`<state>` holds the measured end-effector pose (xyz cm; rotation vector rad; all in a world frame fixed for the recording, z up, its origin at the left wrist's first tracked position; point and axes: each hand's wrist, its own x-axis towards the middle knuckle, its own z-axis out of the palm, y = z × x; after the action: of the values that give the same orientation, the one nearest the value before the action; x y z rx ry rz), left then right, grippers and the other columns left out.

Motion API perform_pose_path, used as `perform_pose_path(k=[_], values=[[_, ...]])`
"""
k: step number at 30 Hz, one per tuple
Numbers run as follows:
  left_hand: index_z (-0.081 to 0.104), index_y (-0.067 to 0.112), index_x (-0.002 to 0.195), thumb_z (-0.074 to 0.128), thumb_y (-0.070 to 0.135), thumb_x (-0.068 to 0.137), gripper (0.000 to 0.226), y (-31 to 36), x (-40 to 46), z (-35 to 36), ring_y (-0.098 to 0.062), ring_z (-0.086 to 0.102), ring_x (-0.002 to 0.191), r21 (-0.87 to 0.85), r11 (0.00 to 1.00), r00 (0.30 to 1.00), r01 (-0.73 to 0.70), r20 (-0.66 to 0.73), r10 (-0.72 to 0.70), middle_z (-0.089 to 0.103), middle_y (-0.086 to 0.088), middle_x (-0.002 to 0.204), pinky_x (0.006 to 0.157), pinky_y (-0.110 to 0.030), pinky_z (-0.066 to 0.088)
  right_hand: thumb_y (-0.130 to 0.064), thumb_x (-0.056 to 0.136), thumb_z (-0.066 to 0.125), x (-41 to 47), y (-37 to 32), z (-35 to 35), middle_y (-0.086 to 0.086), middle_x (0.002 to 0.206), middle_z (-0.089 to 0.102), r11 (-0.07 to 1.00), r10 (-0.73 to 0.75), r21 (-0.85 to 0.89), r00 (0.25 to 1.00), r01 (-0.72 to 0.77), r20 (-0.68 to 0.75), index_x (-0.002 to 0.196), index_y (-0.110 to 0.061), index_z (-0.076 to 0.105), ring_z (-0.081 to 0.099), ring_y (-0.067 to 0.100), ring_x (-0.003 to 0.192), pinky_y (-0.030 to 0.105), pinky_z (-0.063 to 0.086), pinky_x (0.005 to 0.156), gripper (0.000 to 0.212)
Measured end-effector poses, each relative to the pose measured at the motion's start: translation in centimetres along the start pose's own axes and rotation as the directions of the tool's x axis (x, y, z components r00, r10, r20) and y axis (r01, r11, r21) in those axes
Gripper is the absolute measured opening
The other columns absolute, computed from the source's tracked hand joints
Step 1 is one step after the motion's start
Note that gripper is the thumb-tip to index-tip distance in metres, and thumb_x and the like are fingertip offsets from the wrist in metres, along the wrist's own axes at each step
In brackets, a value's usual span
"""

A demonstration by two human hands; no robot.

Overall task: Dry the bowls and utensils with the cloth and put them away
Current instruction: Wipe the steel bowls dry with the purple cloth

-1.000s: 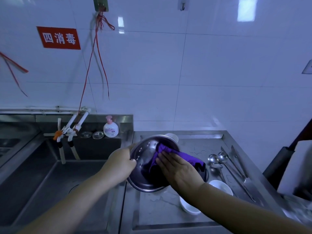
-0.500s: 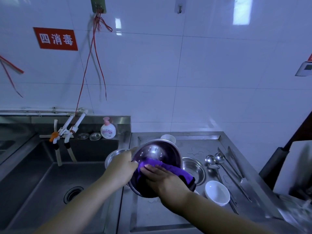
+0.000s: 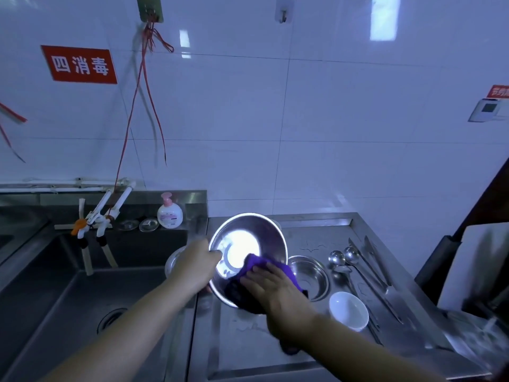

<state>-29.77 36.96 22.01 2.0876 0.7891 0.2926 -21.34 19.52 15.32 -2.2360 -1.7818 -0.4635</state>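
Since half a second ago the purple cloth (image 3: 264, 267) has slid lower in the round steel bowl (image 3: 248, 255) (tilted up for reach); left hand (image 3: 197, 267) grips its rim, right hand (image 3: 271, 288) presses the cloth flat-fingered.

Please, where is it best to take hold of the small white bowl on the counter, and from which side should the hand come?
Probably its rim, from above. The small white bowl stands upright and open, alone on the steel counter, so a thumb can go inside and fingers outside the wall. Take the near-left part of the rim: the ladles lie close on its right side, while both hands are busy elsewhere.
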Motion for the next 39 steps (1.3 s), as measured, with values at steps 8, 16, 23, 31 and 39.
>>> perform_pose_path(k=[8, 16, 23, 31, 39], values=[[0.063, 0.0, 0.094, 0.06, 0.023, 0.08, 0.027, -0.9, 1.0, 1.8, -0.027, 0.064, 0.047, -0.259, 0.948, 0.964, 0.184, 0.237, -0.122, 0.067, -0.016, 0.069, 0.041, -0.022, 0.047, -0.022, 0.062, 0.055, -0.9, -0.2, 0.4, -0.008, 0.071, 0.061, 0.998, 0.047, 0.046, 0.995, -0.044, -0.082, 0.096, -0.019, 0.066, 0.057, 0.018, 0.063, 0.024, 0.043, 0.056, 0.036], [0.027, 0.034, 0.142, 0.057, 0.06, 0.076, 0.077, -4.3, 1.1, 1.1, 0.001, 0.006, 0.137, 0.391, 0.72, 0.817, -0.573, 0.349, 0.459, 0.026, 0.027, 0.137, 0.105, -0.02, 0.013, -0.019, 0.071, 0.062, -1.3, 2.2, -1.2, 0.007, 0.075, 0.067, 0.971, 0.129, 0.189, 0.986, -0.148, 0.11, 0.093, -0.011, 0.067, 0.063, 0.029, 0.066, 0.031, 0.046, 0.054, 0.024], [0.052, 0.025, 0.07, 0.054, 0.028, 0.094, 0.024, -3.8, 0.2, 1.2, -0.004, 0.05, 0.073, 0.222, 0.784, 0.791, -0.58, 0.386, 0.475, 0.054, 0.011, 0.073, 0.07, -0.023, 0.038, -0.003, 0.077, 0.069, -0.9, 2.4, -2.5, -0.013, 0.09, 0.068, 0.714, 0.378, 0.601, 0.92, -0.358, 0.1, 0.108, -0.023, 0.065, 0.059, -0.003, 0.085, 0.014, 0.041, 0.074, 0.037], [0.054, 0.012, 0.069, 0.054, 0.023, 0.094, 0.028, -3.0, -0.6, 3.5, -0.011, 0.049, 0.063, -0.396, 0.915, 0.994, -0.076, 0.042, 0.1, 0.052, 0.005, 0.063, 0.063, -0.024, 0.037, -0.004, 0.082, 0.069, 0.1, 1.8, -3.1, -0.021, 0.086, 0.066, 0.444, 0.752, 0.799, 0.653, -0.405, -0.087, 0.096, -0.045, 0.056, 0.059, -0.005, 0.083, 0.019, 0.044, 0.074, 0.046], [0.067, 0.028, 0.062, 0.029, 0.064, 0.09, 0.059, -0.5, -1.3, 5.0, -0.011, 0.07, 0.071, -0.787, 0.6, 0.99, 0.14, 0.127, -0.064, 0.074, 0.002, 0.077, 0.07, -0.034, 0.052, -0.04, 0.091, 0.039, 1.9, -1.3, -1.4, -0.002, 0.145, 0.04, 0.793, 0.491, 0.549, 0.811, -0.264, -0.318, 0.135, -0.026, 0.05, 0.025, 0.019, 0.141, 0.045, 0.026, 0.112, 0.048]])
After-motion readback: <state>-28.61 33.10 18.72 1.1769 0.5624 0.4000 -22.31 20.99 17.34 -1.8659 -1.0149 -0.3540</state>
